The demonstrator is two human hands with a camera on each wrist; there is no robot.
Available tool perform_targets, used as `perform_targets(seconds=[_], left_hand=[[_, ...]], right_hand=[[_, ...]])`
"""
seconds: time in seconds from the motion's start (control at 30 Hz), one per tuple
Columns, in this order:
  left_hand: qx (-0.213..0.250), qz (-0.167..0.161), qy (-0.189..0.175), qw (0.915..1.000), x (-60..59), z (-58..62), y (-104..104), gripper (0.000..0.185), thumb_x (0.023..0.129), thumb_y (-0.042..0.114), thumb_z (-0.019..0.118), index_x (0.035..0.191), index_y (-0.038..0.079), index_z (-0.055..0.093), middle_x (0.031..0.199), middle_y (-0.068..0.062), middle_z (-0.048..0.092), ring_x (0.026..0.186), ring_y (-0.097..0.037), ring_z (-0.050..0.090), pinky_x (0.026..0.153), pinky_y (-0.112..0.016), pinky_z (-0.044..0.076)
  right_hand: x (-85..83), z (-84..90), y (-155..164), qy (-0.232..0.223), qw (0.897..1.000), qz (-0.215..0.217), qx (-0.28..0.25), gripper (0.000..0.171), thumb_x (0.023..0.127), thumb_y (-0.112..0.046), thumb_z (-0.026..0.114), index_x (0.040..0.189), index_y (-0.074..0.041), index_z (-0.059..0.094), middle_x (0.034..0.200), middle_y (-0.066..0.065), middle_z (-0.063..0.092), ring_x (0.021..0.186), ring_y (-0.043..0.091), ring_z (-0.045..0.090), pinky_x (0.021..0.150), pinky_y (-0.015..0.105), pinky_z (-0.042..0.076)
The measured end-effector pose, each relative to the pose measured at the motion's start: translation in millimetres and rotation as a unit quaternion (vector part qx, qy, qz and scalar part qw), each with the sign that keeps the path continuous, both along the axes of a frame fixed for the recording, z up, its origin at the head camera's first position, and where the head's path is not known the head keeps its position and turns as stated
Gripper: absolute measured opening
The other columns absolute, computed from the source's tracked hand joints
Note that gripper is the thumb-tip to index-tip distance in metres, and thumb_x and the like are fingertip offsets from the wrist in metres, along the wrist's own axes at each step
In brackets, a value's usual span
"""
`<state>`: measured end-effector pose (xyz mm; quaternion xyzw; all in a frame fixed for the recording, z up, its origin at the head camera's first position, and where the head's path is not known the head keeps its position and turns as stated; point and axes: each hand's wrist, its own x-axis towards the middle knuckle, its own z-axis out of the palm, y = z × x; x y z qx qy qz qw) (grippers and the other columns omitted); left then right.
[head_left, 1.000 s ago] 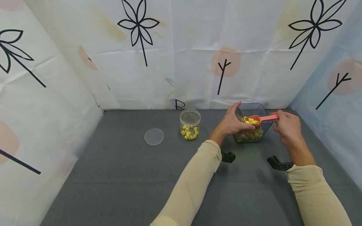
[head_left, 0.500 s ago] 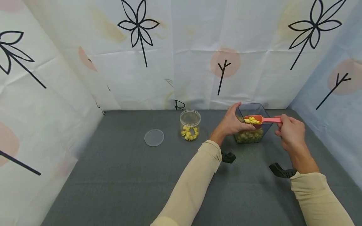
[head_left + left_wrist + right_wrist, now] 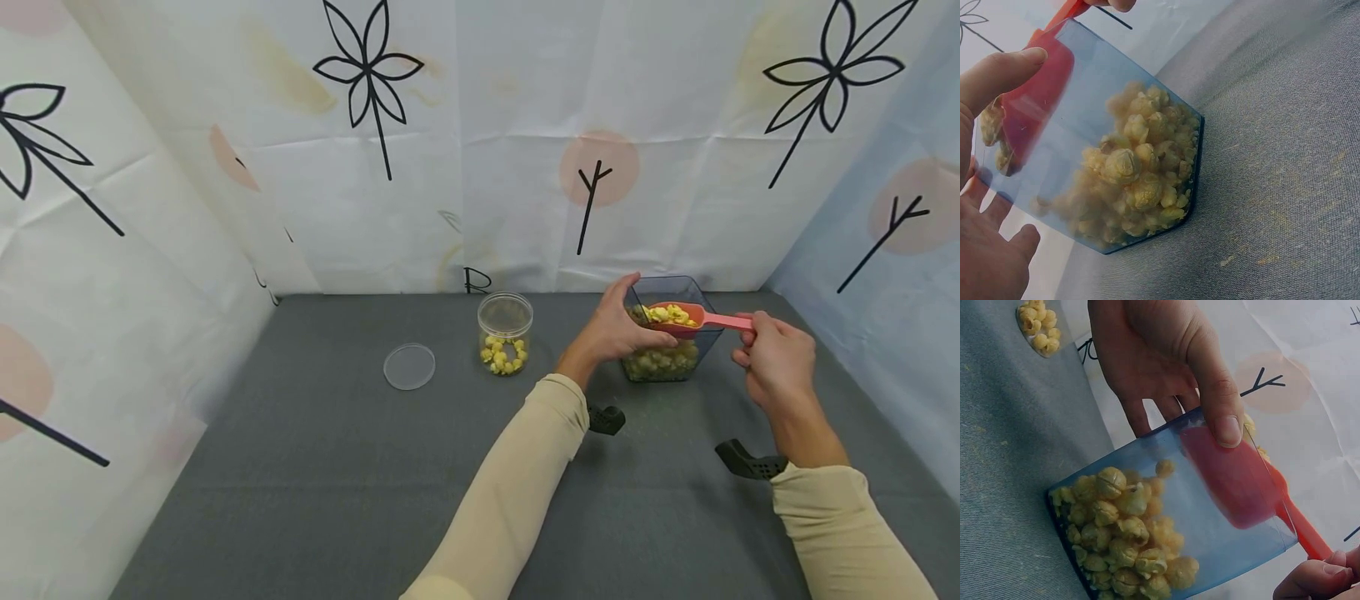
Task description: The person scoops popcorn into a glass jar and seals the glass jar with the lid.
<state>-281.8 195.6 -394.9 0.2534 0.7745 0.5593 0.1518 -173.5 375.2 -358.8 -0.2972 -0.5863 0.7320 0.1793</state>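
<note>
Head view. The left hand (image 3: 615, 329) grasps the near left wall of the tinted container (image 3: 670, 333), thumb over the rim, fingers curled round the side. The container stands on the grey table (image 3: 337, 467) near the back right corner and is roughly half full of popcorn (image 3: 663, 360). The right hand (image 3: 776, 358) pinches the end of the handle of the red scoop (image 3: 686, 317); the loaded scoop bowl is held level above the container opening. A clear round jar (image 3: 505, 332) with a little popcorn stands well to the left of the container, its loose lid (image 3: 408, 366) lying flat further left.

Left wrist view. The left thumb (image 3: 997, 75) presses the container wall (image 3: 1116, 106); the scoop bowl (image 3: 1038, 94) shows through it, above the popcorn pile (image 3: 1138, 181).

Right wrist view. The left thumb (image 3: 1219, 406) lies on the rim, the fingers behind the wall. The right fingertips (image 3: 1319, 581) clamp the handle end (image 3: 1304, 531).

Handling. The scoop appears stiff, light plastic; held at the far handle end, it is judged prone to tipping, so it should be kept level. The popcorn is light, loose and brittle, and likely to roll off. The thin-walled container is probably light enough to slide; hold it at the upper wall.
</note>
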Motion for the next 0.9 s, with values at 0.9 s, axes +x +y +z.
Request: perform_targets(seconds=[0.9], left_hand=[[-0.009, -0.002, 0.006, 0.9999, -1.5, -1.1, 0.5, 0.105, 0.077, 0.033, 0.091, 0.16, 0.038, 0.027, 0.168, 0.007, 0.026, 0.152, -0.021, 0.037, 0.114, -0.047, 0.045]], right_hand=[[7.8, -1.4, 5.8, 0.081, 0.989, -0.06, -0.108, 0.027, 0.107, -0.017, 0.046, 0.093, -0.008, 0.067, 0.069, -0.001, 0.047, 0.056, 0.015, 0.028, 0.047, 0.024, 0.029]])
